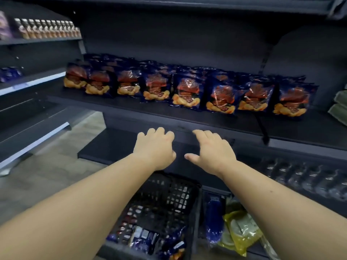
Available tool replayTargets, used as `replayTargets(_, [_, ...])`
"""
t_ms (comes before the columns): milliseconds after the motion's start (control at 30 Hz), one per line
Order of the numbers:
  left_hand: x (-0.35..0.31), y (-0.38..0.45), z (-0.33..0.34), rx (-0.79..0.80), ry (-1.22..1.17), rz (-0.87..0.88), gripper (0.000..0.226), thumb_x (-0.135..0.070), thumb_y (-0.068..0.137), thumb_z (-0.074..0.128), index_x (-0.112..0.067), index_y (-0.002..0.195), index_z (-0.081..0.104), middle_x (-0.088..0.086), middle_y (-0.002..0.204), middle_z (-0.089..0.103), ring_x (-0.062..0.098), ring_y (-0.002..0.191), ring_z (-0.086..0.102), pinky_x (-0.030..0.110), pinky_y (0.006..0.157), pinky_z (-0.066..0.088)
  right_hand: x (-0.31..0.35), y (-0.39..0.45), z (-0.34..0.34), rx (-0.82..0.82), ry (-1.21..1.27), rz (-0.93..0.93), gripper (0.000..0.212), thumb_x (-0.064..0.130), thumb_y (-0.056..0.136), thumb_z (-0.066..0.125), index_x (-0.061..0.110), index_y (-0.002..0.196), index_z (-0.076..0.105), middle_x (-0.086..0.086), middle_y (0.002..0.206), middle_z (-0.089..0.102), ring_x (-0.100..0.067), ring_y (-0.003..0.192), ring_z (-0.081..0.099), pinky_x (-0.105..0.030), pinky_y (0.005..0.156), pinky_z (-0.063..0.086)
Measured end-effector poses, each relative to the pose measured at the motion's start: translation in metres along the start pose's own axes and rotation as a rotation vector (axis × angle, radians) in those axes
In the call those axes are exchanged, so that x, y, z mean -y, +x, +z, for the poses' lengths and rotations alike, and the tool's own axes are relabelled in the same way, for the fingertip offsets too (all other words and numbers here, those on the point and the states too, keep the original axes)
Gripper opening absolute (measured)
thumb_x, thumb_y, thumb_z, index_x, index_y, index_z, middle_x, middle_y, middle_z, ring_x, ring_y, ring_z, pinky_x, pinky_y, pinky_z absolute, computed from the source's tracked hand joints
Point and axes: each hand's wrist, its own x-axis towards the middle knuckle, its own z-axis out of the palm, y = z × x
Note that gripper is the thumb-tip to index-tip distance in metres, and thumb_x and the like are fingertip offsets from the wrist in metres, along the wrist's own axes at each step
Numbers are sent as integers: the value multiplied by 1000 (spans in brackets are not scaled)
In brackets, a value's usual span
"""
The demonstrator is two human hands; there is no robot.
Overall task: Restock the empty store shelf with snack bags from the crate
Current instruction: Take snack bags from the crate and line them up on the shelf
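Several dark blue snack bags with red and orange print stand in a row on the black shelf. Below it my left hand and my right hand reach forward side by side, palms down, fingers loosely bent, holding nothing. Both hover in front of the shelf's front edge. Under my forearms sits a black plastic crate with more blue bags lying at its bottom.
Yellow-green packets and a blue pack lie low on the right of the crate. Dark wrapped packs fill the lower right shelf. Bottles line the upper left shelf. Green packs sit at the right edge. Grey floor lies left.
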Motion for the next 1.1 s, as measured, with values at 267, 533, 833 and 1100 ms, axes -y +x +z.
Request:
replayTargets(267, [65,11,38,80,-22,32,38,-41,93,43,-21,126,43,3,120,47,25,108,44,37,79,31,51,31,45,76,41,45,74,60,87,55,26,146,26,0,144,41,-24,128,41,-41,100,39])
replayTargets(533, [63,42,102,229,-51,62,41,-41,93,45,-21,129,43,4,124,47,27,113,44,39,86,35,28,48,110,237,72,117,73,58,88,56,24,146,29,-1,140,46,-24,125,45,-41,98,40])
replayTargets(833, [65,60,201,472,-83,35,47,-42,91,49,-20,132,43,7,127,47,30,119,43,44,93,37,6,62,210,474,141,117,72,56,87,58,23,145,30,-4,138,47,-27,124,45,-42,96,43])
replayTargets(1100, [78,45,295,700,-116,92,46,-40,91,51,-19,132,43,8,128,46,31,120,42,45,94,37,11,44,304,695,183,187,71,54,88,59,23,144,30,-5,136,46,-26,123,44,-38,91,45])
